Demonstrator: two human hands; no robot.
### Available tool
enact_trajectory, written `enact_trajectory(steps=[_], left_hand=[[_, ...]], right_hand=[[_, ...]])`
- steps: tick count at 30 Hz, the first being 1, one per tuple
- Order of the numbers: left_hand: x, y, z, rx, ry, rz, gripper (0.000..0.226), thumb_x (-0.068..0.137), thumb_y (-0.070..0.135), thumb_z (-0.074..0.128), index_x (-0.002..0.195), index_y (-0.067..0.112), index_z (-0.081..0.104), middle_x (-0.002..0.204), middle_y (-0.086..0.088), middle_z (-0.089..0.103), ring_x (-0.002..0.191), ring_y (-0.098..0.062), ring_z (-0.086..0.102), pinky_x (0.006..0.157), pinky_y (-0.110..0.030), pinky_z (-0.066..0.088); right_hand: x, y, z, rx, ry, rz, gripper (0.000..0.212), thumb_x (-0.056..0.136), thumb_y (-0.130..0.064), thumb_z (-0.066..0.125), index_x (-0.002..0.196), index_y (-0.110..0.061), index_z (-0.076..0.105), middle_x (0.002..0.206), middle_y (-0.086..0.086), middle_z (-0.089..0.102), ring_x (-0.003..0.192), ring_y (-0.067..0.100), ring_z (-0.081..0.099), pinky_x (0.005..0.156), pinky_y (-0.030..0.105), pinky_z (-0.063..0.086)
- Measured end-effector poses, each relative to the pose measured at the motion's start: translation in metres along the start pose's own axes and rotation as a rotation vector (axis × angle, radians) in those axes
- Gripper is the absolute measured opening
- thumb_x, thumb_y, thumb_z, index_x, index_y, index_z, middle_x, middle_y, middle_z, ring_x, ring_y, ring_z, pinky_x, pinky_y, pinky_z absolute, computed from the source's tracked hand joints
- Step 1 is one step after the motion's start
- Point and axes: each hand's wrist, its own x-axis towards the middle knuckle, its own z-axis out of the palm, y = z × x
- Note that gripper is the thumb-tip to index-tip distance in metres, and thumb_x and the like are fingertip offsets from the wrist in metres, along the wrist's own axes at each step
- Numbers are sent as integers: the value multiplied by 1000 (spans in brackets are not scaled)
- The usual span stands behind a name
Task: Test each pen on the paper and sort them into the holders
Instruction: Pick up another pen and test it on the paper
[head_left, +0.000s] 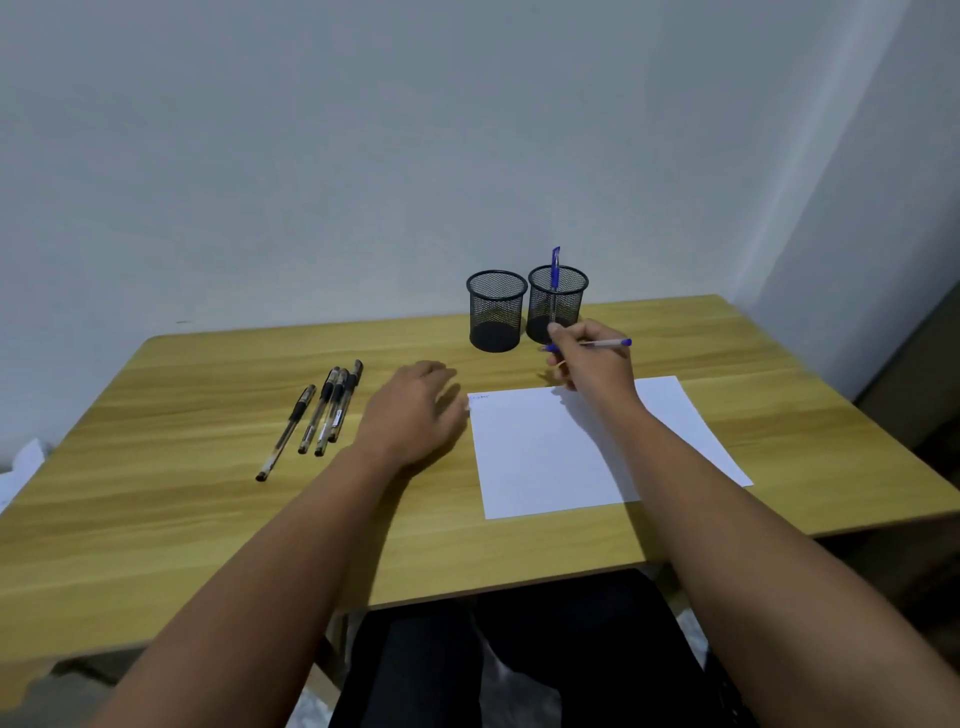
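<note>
The blue pen in the right hand looks light, thin and stiff, with a smooth plastic barrel that could slip or roll if held loosely. A pinch near the middle of the barrel seems the best hold for carrying it; a hold nearer the tip would suit writing. The right hand has its fingers curled round this pen, which lies roughly level, its blue end pointing away from the right holder. The hand hovers just in front of that holder, over the far edge of the paper. Whether the pen is capped I cannot tell.

The right holder already has one blue pen standing in it. The left holder touches it or nearly so and looks empty, as far as the mesh shows.

The left hand lies flat and relaxed on the table, fingers nearly straight, holding nothing, just left of the paper's near-left corner region. Four black pens lie well to the left of the holders, beyond that hand. A small scribble marks the paper's far-left corner.
</note>
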Motion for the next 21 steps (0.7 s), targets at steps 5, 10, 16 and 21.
enact_trajectory(steps=[5,10,16,21], left_hand=[[-11,4,17,-33,-137,26,79,89,72,51,151,24,44,160,6,38,152,-16,25,114,-41,38],[-12,-1,23,-14,-121,51,80,88,73,51,154,28,40,161,9,35,153,-15,22,115,-38,35],[-9,-9,29,19,-110,111,74,88,75,43,146,30,52,157,0,44,148,-23,34,118,-41,33],[-10,-8,30,10,-95,108,73,87,74,43,144,30,54,156,0,45,148,-24,35,118,-42,32]], right_hand=[[-3,17,25,-39,-101,3,26,106,-19,65,86,-3,66,68,14,66,43,12,53,39,20,41],[2,41,40,-3,-218,-24,36,103,-18,71,77,3,57,63,20,55,51,25,49,44,29,37],[5,52,42,-73,-207,-22,37,104,-23,70,70,-11,62,64,18,59,50,22,53,43,27,43],[12,46,37,-38,-248,16,35,103,-23,72,83,4,62,66,19,60,51,27,54,40,25,39]])
